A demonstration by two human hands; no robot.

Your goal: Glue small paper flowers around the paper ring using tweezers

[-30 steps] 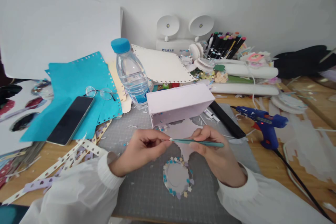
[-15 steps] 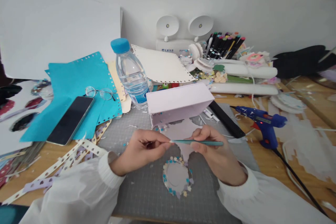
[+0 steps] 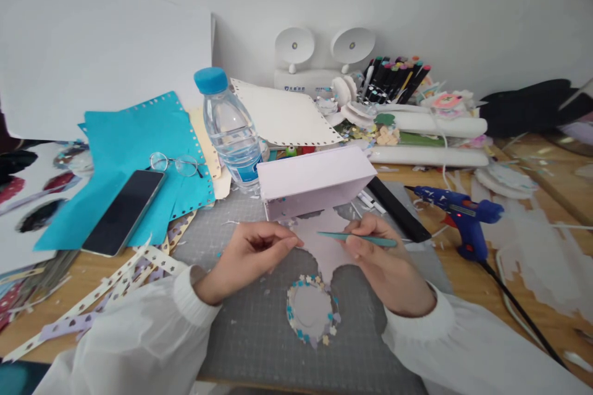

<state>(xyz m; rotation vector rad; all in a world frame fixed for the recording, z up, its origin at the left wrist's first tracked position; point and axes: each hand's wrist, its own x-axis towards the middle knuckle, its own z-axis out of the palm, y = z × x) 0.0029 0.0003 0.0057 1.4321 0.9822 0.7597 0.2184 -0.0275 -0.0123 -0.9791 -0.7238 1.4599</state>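
In my right hand (image 3: 382,262) is a pair of teal tweezers (image 3: 356,238), held level with the tips pointing left. My left hand (image 3: 252,253) is pinched, thumb against forefinger; whatever sits between the fingertips is too small to name. A gap separates those fingertips from the tweezer tips. Below and between the hands lies a round paper disc (image 3: 312,307), its rim dotted with small blue, cream and lilac flower shapes. A pale lilac paper scrap (image 3: 324,237) with cut-out curves rests on the grey cutting mat (image 3: 259,345), behind the disc.
A folded lilac card box (image 3: 317,176) stands behind the scrap, beside a water bottle (image 3: 231,129). To the right lies a blue glue gun (image 3: 458,213) with its cord. A phone (image 3: 124,213) and glasses (image 3: 173,164) rest on blue paper (image 3: 134,136) at left.
The tweezers' tips have come away from my left fingertips, moving right and slightly up with my right hand. My left hand stays pinched in nearly the same place.
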